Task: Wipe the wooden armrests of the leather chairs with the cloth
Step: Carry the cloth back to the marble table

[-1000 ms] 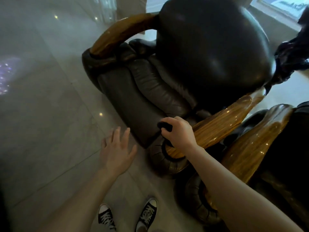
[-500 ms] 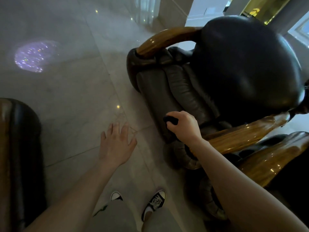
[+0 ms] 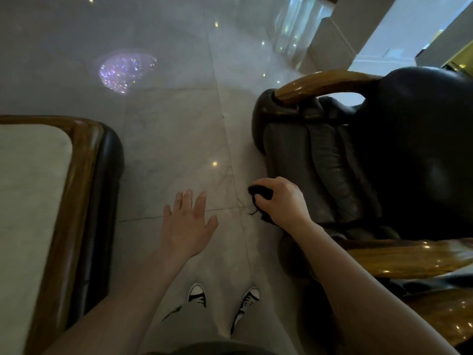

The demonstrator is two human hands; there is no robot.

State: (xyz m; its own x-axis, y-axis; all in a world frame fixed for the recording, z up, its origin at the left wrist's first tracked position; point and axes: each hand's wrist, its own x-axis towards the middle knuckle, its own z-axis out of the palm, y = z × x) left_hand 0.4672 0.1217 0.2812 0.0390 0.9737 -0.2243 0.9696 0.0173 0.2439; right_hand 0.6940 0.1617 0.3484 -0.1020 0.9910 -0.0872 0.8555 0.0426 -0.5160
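A dark leather chair (image 3: 399, 155) stands on the right. Its far wooden armrest (image 3: 320, 84) curves along the top and its near wooden armrest (image 3: 409, 257) gleams at the lower right. My right hand (image 3: 284, 201) is shut on a small black cloth (image 3: 261, 194), held in the air by the front edge of the seat, clear of both armrests. My left hand (image 3: 188, 221) hovers over the floor with its fingers spread and nothing in it. Another wooden armrest (image 3: 440, 311) of a second chair shows at the bottom right corner.
A low table (image 3: 38, 201) with a pale top and a dark wooden rim fills the left side. Glossy marble floor (image 3: 179, 139) runs between it and the chair. My two black sneakers (image 3: 222, 298) stand on it below. A purple light reflection (image 3: 125, 71) lies farther off.
My view has swung left, bringing the table into sight. My right hand with the cloth has come off the near armrest's front end and now hangs beside the seat front.
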